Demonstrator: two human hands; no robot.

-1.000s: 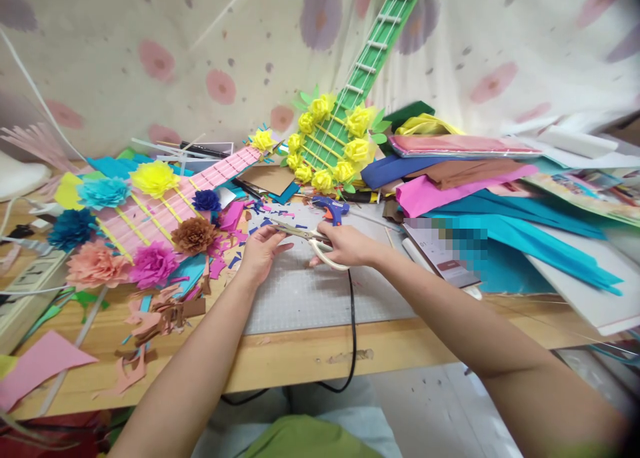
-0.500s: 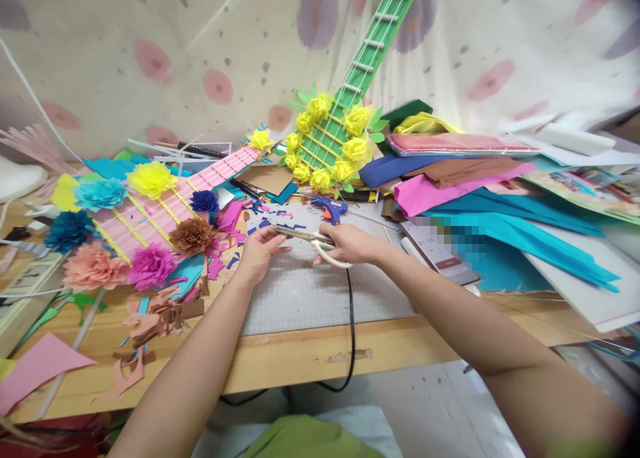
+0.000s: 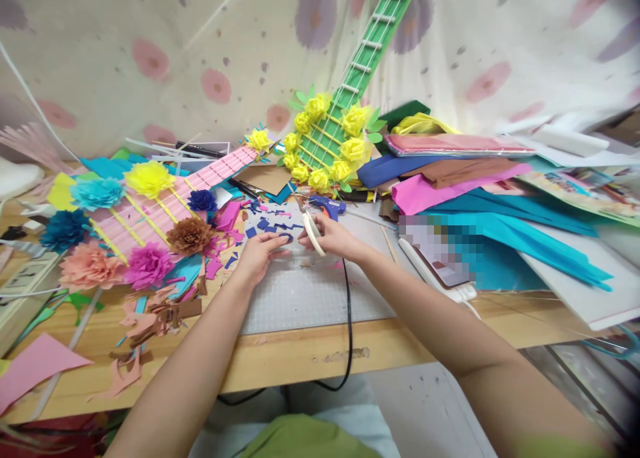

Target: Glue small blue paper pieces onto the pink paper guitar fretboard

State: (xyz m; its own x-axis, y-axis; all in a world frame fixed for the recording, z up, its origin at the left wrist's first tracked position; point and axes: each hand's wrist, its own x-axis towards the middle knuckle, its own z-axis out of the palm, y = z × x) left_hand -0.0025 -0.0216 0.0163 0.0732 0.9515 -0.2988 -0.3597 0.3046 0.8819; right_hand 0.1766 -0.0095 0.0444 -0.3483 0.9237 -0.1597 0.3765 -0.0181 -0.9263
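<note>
My left hand [image 3: 261,257] pinches a small dark blue piece of paper [image 3: 285,237] between thumb and fingers, above the grey cutting mat [image 3: 305,298]. Scissors with cream-white handles [image 3: 314,234] are in my right hand [image 3: 334,237], their blades pointing up and away, apart from the paper. Loose blue paper scraps [image 3: 259,226] lie on the mat just beyond my left hand. Behind my right hand rests a blue glue gun [image 3: 330,207] with an orange trigger.
A pink paper guitar [image 3: 145,221] with colourful paper flowers lies at left; a green one [image 3: 325,138] with yellow roses leans on the curtain. Folded crepe paper [image 3: 515,231] is piled at right beside a phone [image 3: 440,258]. A black cable [image 3: 349,325] hangs over the table edge.
The scissors have swung from lying across towards my left hand to pointing away from me, clear of the blue paper. My right hand has shifted slightly left; the left hand has lowered a little.
</note>
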